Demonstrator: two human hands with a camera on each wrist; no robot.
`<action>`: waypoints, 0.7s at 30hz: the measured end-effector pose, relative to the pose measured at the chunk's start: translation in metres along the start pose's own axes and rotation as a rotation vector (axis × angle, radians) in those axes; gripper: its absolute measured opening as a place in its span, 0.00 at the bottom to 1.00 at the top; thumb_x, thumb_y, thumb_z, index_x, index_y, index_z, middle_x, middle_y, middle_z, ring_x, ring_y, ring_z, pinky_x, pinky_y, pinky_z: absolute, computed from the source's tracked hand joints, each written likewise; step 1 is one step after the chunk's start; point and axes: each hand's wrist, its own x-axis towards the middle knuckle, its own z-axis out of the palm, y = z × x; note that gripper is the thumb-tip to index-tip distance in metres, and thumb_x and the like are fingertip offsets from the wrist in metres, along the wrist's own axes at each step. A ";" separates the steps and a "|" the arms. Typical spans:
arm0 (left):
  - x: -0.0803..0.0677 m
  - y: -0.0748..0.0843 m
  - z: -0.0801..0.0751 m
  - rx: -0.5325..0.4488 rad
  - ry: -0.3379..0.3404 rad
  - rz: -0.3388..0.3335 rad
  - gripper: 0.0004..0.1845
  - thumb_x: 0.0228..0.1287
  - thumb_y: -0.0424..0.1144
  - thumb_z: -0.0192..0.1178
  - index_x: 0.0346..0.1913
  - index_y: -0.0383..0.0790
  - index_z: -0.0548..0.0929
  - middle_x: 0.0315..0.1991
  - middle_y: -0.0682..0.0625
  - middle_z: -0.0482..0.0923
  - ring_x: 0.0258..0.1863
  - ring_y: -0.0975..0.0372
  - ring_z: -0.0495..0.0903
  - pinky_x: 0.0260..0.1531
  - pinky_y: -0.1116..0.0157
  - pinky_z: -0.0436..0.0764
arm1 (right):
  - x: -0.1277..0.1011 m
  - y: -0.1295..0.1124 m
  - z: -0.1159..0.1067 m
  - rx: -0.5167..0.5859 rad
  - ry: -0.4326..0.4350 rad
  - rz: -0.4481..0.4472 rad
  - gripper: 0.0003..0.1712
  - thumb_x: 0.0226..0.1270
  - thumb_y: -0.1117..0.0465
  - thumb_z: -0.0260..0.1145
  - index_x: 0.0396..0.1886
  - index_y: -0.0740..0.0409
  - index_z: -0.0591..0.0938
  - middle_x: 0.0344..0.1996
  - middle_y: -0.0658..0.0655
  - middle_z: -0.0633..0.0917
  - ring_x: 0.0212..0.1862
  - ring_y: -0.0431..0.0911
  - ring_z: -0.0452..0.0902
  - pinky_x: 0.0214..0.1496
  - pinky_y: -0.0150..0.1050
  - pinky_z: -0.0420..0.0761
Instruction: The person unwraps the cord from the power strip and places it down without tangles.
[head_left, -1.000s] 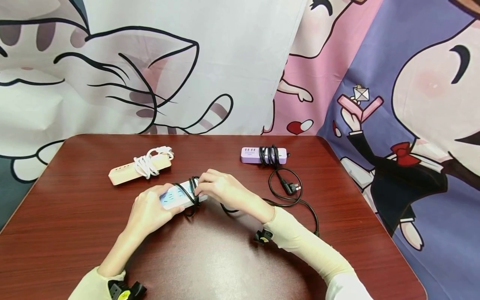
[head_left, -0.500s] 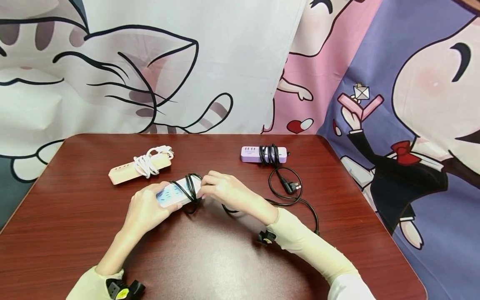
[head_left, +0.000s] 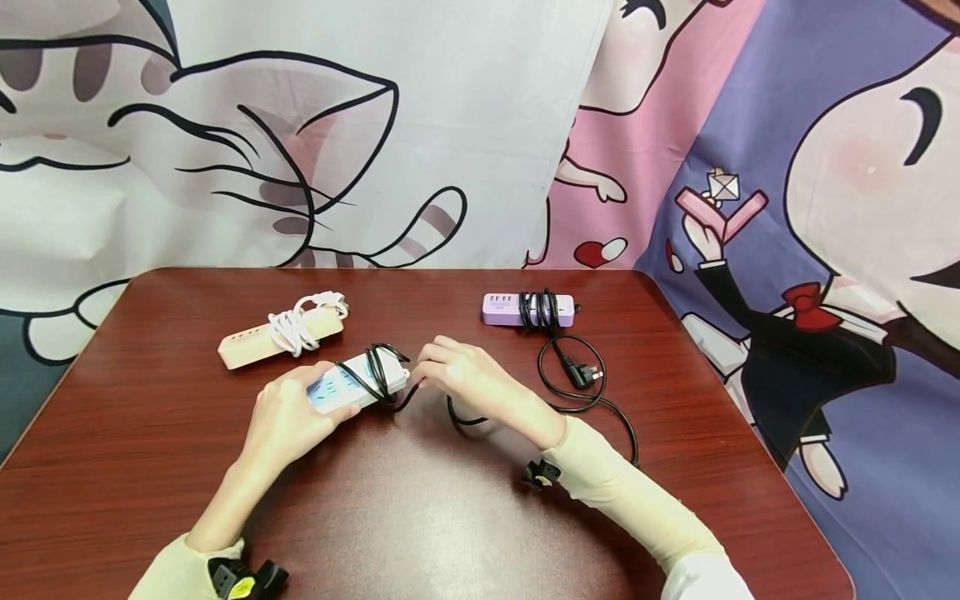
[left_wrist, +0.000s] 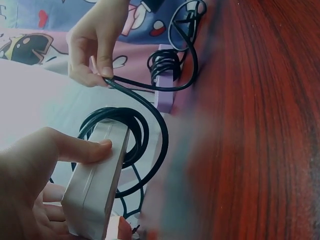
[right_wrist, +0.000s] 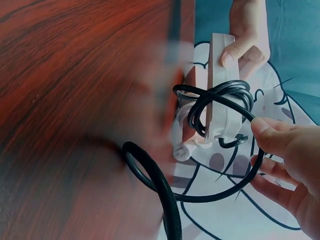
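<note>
Head view, change: we see the right hand (head_left: 468, 385) has pulled a bit away from the white rectangular plastic power strip (head_left: 358, 386) since a second ago, so a short run of its black rubber cable (head_left: 378, 374) now shows between them; the strip has also tilted up a little at its right end.
Head view, strip: held just above the dark red wooden table (head_left: 150, 433), near the middle, with the left hand (head_left: 288, 417) wrapped around its left end and the cable looped round its right end.
Head view, others: a beige power strip with a coiled white cord (head_left: 281, 335) lies back left, a lilac power strip with a black cord (head_left: 527, 309) back right, both well apart from our hands.
Left wrist view: thumb pressed along the strip's edge, fingers curled under it, so that hand is clamped on the strip; several cable loops sit round the body.
Right wrist view: thumb and fingers pinch the cable just beside the strip, a loop hanging below.
</note>
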 end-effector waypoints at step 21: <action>-0.003 0.006 -0.002 -0.017 -0.005 -0.007 0.30 0.40 0.45 0.76 0.50 0.35 0.82 0.44 0.38 0.83 0.35 0.49 0.79 0.34 0.54 0.71 | -0.009 0.011 0.003 -0.047 0.064 0.074 0.03 0.64 0.59 0.66 0.36 0.50 0.84 0.34 0.46 0.80 0.41 0.40 0.74 0.43 0.30 0.77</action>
